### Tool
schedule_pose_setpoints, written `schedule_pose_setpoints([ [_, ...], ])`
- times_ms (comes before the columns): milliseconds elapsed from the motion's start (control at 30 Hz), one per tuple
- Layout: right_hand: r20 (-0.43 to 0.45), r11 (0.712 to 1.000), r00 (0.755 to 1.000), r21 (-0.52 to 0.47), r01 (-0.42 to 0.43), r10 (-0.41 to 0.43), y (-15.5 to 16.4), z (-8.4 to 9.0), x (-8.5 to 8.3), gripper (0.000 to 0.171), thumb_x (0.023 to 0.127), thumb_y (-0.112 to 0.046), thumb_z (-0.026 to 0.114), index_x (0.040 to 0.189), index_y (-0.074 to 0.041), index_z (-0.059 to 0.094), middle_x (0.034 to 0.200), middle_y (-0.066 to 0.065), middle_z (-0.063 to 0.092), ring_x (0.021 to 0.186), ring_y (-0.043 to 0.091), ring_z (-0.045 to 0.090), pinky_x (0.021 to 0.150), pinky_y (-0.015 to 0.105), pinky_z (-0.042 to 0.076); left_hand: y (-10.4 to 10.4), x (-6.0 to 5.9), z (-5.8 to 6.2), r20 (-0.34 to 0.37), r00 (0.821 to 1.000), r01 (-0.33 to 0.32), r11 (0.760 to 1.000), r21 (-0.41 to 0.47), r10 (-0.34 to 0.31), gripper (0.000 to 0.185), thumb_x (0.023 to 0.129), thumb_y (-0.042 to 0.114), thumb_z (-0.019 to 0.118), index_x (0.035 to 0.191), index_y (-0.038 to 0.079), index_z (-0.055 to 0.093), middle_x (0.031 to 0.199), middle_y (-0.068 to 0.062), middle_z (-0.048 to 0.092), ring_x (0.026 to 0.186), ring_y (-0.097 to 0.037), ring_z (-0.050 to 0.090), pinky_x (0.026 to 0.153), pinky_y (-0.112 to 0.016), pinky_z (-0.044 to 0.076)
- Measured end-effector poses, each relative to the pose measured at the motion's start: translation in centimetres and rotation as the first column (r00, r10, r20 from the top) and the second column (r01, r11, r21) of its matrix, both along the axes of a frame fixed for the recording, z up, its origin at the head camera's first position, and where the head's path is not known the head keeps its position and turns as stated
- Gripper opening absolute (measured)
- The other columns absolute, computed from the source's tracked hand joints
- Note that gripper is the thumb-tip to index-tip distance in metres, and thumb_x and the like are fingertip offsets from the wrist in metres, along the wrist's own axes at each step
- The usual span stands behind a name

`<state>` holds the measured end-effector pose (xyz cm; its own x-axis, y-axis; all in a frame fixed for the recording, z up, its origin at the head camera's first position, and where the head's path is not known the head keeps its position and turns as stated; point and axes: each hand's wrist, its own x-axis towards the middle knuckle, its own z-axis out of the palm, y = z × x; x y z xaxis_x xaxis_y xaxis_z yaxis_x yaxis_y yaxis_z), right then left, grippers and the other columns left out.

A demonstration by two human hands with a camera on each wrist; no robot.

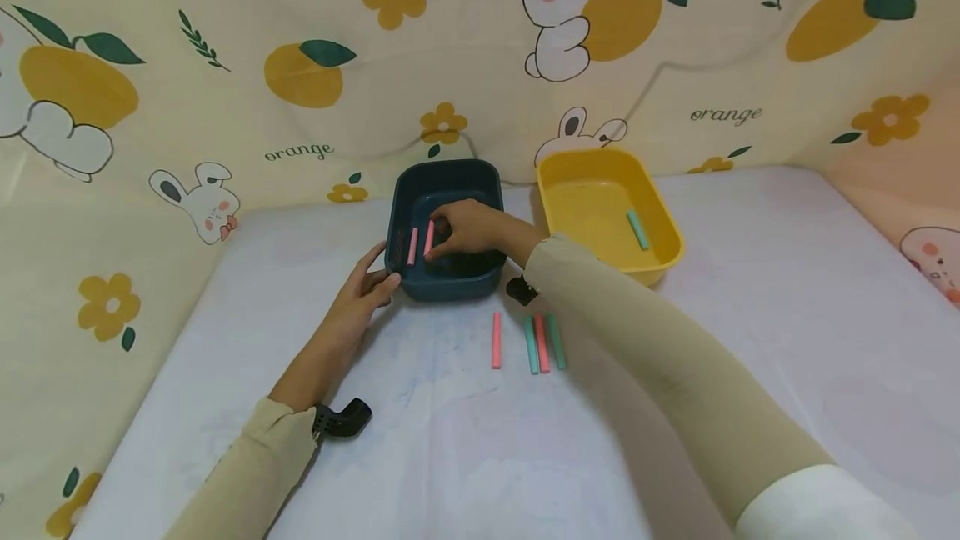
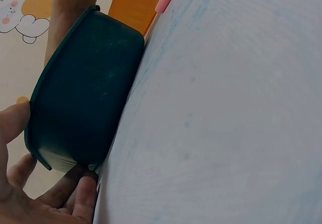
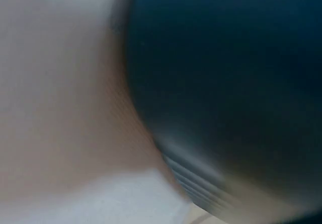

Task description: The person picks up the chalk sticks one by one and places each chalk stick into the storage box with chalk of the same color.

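Observation:
My right hand (image 1: 472, 225) reaches over the right rim into a dark blue plastic bin (image 1: 450, 288), thumb and fingertips pinching a pink chalk stick (image 1: 430, 237). Just left of it in the bin lies another pink chalk stick (image 1: 412, 247). At the bin's front left corner, my left hand (image 1: 365, 290) grips the wall; the left wrist view shows its thumb by the rim and its fingers low on the side. The right wrist view is blurred and filled mostly by the dark bin wall (image 3: 226, 83), with the right hand's fingers hidden there.
A yellow bin (image 1: 585, 215) stands to the right, a teal chalk stick (image 1: 637, 230) in it. On the white table in front lie a pink chalk stick (image 1: 496, 341) and a close group of teal, pink and green sticks (image 1: 542, 343). A patterned cloth (image 1: 465, 40) hangs behind.

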<state>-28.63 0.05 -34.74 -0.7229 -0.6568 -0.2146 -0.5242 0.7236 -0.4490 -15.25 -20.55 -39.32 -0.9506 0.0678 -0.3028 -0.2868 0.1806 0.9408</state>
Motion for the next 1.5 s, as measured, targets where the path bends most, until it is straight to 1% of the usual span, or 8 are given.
schedule_pose_setpoints([
  [233, -0.01, 1.0, 1.0, 0.027, -0.016, 0.016, -0.7, -0.5, -0.3, 0.08, 0.087, -0.049, 0.074, 0.149, -0.007, 0.044, 0.128, 0.006, 0.063, 0.119, 0.019, 0.059, 0.107, 0.036, 0.046, 0.1, 0.2, 0.2, -0.048, 0.999, 0.015, 1.0, -0.015, -0.016, 0.067, 0.102, 0.04, 0.055, 0.157, 0.043, 0.017, 0.159, -0.014, 0.033, 0.135, -0.037, 0.041, 0.12, -0.056, 0.021],
  [400, -0.018, 0.999, 1.0, 0.037, -0.011, 0.012, -1.1, -0.3, 0.1, 0.081, 0.086, -0.049, 0.074, 0.149, -0.008, 0.044, 0.123, 0.007, 0.064, 0.113, 0.019, 0.059, 0.103, 0.037, 0.047, 0.0, 0.2, 0.3, -0.048, 0.999, -0.003, 1.0, -0.012, 0.002, 0.066, 0.102, 0.038, 0.054, 0.157, 0.042, 0.017, 0.159, -0.014, 0.034, 0.135, -0.036, 0.041, 0.12, -0.054, 0.021],
  [533, -0.016, 0.999, 1.0, 0.046, 0.008, -0.008, -1.2, -0.3, 0.3, 0.08, 0.086, -0.049, 0.074, 0.149, -0.01, 0.045, 0.125, 0.006, 0.064, 0.114, 0.019, 0.059, 0.104, 0.038, 0.047, 0.0, 0.3, 0.3, -0.039, 0.999, -0.006, 1.0, -0.008, 0.005, 0.065, 0.103, 0.035, 0.053, 0.157, 0.042, 0.017, 0.159, -0.014, 0.034, 0.134, -0.036, 0.041, 0.12, -0.053, 0.023],
  [733, -0.005, 0.999, 1.0, 0.047, 0.007, -0.006, -1.6, -0.8, 0.0, 0.078, 0.086, -0.047, 0.075, 0.149, -0.012, 0.045, 0.127, 0.006, 0.064, 0.114, 0.018, 0.06, 0.103, 0.036, 0.047, -0.2, 0.2, 0.1, -0.031, 0.999, -0.01, 1.0, -0.011, 0.009, 0.065, 0.103, 0.035, 0.052, 0.157, 0.043, 0.017, 0.159, -0.013, 0.034, 0.134, -0.035, 0.04, 0.12, -0.053, 0.023],
  [900, -0.014, 0.999, 1.0, 0.031, -0.011, 0.011, -2.5, -1.6, -0.1, 0.077, 0.085, -0.048, 0.076, 0.147, -0.013, 0.048, 0.118, 0.005, 0.063, 0.104, 0.017, 0.058, 0.093, 0.034, 0.048, -0.4, 0.6, -0.1, -0.04, 0.999, -0.022, 1.0, -0.012, 0.021, 0.065, 0.104, 0.035, 0.051, 0.158, 0.041, 0.017, 0.158, -0.015, 0.034, 0.132, -0.035, 0.04, 0.119, -0.053, 0.023],
  [1033, -0.019, 0.998, 1.0, 0.054, 0.018, -0.017, -2.6, -1.9, 0.0, 0.076, 0.084, -0.05, 0.076, 0.146, -0.015, 0.05, 0.112, 0.002, 0.062, 0.098, 0.016, 0.057, 0.086, 0.032, 0.047, -0.1, 0.8, -0.1, -0.037, 0.999, -0.012, 1.0, -0.003, 0.011, 0.066, 0.103, 0.038, 0.053, 0.158, 0.041, 0.017, 0.158, -0.015, 0.034, 0.129, -0.033, 0.041, 0.117, -0.051, 0.023],
  [1300, -0.013, 0.998, 0.999, 0.052, 0.04, -0.04, -2.0, -1.8, 0.0, 0.079, 0.085, -0.05, 0.075, 0.148, -0.012, 0.047, 0.111, 0.003, 0.063, 0.096, 0.017, 0.058, 0.084, 0.031, 0.047, 0.3, 0.4, 0.0, -0.029, 1.0, -0.012, 1.0, -0.005, 0.011, 0.064, 0.102, 0.038, 0.053, 0.157, 0.043, 0.019, 0.158, -0.013, 0.035, 0.132, -0.034, 0.04, 0.117, -0.052, 0.024],
  [1500, -0.024, 0.997, 0.999, 0.071, 0.029, -0.027, -1.9, -1.8, -0.1, 0.079, 0.085, -0.049, 0.075, 0.149, -0.013, 0.045, 0.116, 0.004, 0.062, 0.1, 0.016, 0.057, 0.089, 0.033, 0.048, 0.5, 0.2, 0.1, -0.036, 0.999, -0.003, 1.0, -0.013, 0.002, 0.065, 0.103, 0.037, 0.053, 0.157, 0.043, 0.018, 0.157, -0.013, 0.036, 0.129, -0.033, 0.041, 0.114, -0.052, 0.026],
])
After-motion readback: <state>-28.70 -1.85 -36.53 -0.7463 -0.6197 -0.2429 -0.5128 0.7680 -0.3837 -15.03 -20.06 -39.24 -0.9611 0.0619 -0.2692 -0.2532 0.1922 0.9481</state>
